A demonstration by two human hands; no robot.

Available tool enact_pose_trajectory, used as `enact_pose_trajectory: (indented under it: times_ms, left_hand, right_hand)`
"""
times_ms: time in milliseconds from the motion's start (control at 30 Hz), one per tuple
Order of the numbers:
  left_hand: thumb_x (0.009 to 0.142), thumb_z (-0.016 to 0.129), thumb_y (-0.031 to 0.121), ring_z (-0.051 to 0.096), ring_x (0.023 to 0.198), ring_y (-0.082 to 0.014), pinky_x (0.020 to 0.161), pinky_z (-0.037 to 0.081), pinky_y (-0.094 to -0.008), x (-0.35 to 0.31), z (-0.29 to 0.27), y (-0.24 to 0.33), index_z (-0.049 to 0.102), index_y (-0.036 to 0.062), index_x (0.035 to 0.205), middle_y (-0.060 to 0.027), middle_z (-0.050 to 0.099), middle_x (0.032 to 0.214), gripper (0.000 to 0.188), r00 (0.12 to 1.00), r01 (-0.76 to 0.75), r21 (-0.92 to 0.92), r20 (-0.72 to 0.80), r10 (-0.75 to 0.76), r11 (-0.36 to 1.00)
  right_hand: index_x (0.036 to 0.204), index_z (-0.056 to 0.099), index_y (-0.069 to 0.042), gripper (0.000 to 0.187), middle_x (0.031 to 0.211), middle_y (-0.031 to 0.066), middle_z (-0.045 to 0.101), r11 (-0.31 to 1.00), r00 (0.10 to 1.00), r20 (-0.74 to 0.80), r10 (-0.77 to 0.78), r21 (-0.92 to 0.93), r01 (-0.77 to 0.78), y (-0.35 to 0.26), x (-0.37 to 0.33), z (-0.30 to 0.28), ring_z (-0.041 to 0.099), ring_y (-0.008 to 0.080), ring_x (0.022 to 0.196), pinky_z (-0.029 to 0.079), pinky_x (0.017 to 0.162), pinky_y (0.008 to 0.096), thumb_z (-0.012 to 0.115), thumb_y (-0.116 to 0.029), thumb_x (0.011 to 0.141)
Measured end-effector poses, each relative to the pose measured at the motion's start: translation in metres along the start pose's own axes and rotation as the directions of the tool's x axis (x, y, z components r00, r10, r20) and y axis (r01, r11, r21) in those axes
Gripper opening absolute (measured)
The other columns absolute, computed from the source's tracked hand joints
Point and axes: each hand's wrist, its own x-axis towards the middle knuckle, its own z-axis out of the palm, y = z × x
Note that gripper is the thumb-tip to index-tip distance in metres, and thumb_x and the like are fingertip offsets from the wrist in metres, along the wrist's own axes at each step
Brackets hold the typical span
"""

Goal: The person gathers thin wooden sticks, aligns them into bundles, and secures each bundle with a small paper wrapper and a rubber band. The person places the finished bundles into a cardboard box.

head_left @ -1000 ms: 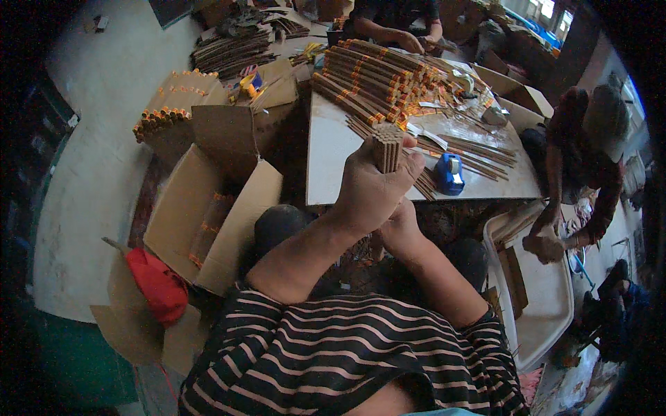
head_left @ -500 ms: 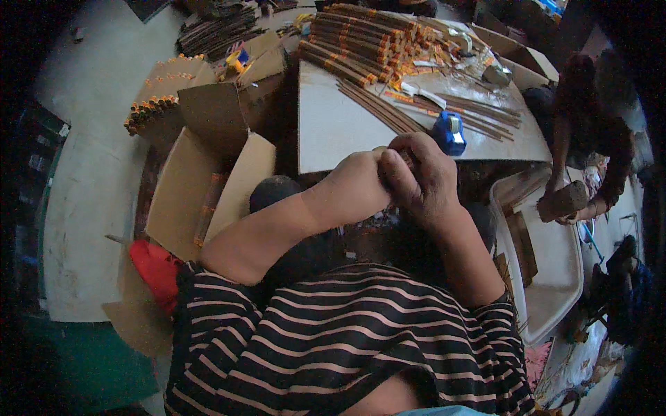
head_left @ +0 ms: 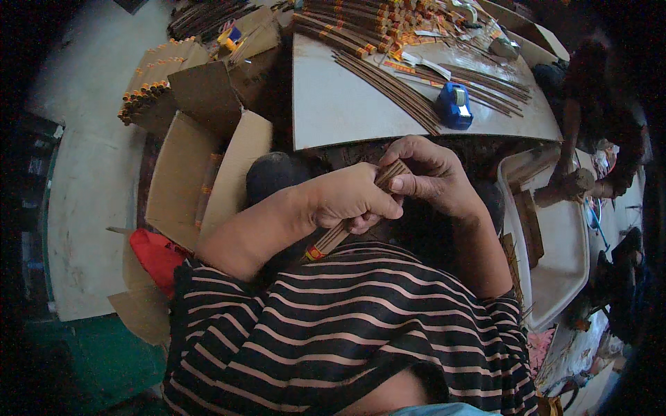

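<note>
A bundle of thin brown incense sticks slants in front of my lap, with a red and yellow band round its lower end near my striped shirt. My left hand is closed round the middle of the bundle. At the upper end, my right hand pinches the stick tips between its thumb and curled fingers. Just beyond my hands, loose incense sticks lie on the white table. A blue tape dispenser stands near the table's front edge, beside those sticks.
Banded incense bundles are piled at the table's back. Open cardboard boxes stand on my left, near a red cloth. To my right is a white plastic tub; beyond it, a co-worker's hand holds a thick brown bundle.
The bundle has tilted into sight, its banded lower end now showing below my left hand. My right fingers have loosened from over my left hand to the bundle's upper end. The view has shifted slightly.
</note>
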Motion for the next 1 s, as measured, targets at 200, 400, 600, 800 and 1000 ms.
enact_pose_trajectory:
  times_ms: [200,400,600,800,1000]
  left_hand:
    - [0.077,0.059,0.010,0.040,0.039,-0.0058,0.035,0.033,-0.0182,0.003,-0.008,-0.011,0.049,0.0053,0.083,0.0005,0.045,0.056,0.012,0.988,-0.080,-0.216,0.114,0.106,0.973]
    - [0.089,0.047,0.038,0.044,0.047,-0.0044,0.040,0.036,-0.0165,0.003,-0.016,-0.024,0.047,0.0062,0.095,-0.0012,0.049,0.066,0.032,0.955,-0.144,-0.449,0.170,0.243,0.882]
    - [0.089,0.039,0.048,0.042,0.049,-0.0039,0.044,0.036,-0.0156,0.006,-0.020,-0.026,0.045,0.0052,0.097,-0.0005,0.047,0.069,0.044,0.964,-0.238,-0.191,0.075,0.256,0.952]
    - [0.091,0.040,0.040,0.039,0.046,-0.0044,0.040,0.033,-0.0164,0.016,-0.029,-0.024,0.045,0.0050,0.090,-0.0005,0.045,0.064,0.035,0.981,-0.182,-0.159,0.030,0.189,0.970]
    - [0.092,0.038,0.039,0.039,0.046,-0.0041,0.040,0.033,-0.0164,0.032,-0.051,-0.029,0.044,0.0064,0.086,-0.0002,0.045,0.063,0.033,0.988,-0.123,-0.314,0.051,0.146,0.941]
  right_hand:
    - [0.091,0.057,0.000,0.026,0.086,0.0038,0.055,0.989,0.992,0.022,-0.125,-0.082,0.127,0.004,0.004,-0.006,0.054,0.0113,0.076,0.045,0.067,0.0232,0.070,-0.013,0.073]
    - [0.090,0.058,-0.001,0.021,0.077,0.0018,0.056,1.000,0.998,0.055,0.010,0.029,-0.011,-0.002,0.007,-0.007,0.053,0.0094,0.069,0.045,0.060,0.0233,0.067,-0.014,0.077]
    - [0.089,0.057,0.001,0.021,0.085,0.0059,0.053,0.983,0.990,0.101,-0.102,-0.140,0.115,0.011,0.018,-0.014,0.053,0.0113,0.065,0.044,0.057,0.0231,0.068,-0.011,0.075]
    - [0.090,0.059,0.001,0.022,0.086,0.0046,0.055,0.997,0.986,0.157,0.050,-0.073,-0.039,0.009,0.030,-0.025,0.055,0.0118,0.076,0.044,0.059,0.0222,0.068,-0.012,0.075]
    - [0.090,0.060,0.000,0.019,0.085,0.0029,0.059,0.957,0.969,0.084,0.234,-0.193,-0.215,0.021,0.064,-0.052,0.054,0.0111,0.078,0.044,0.072,0.0257,0.065,-0.014,0.078]
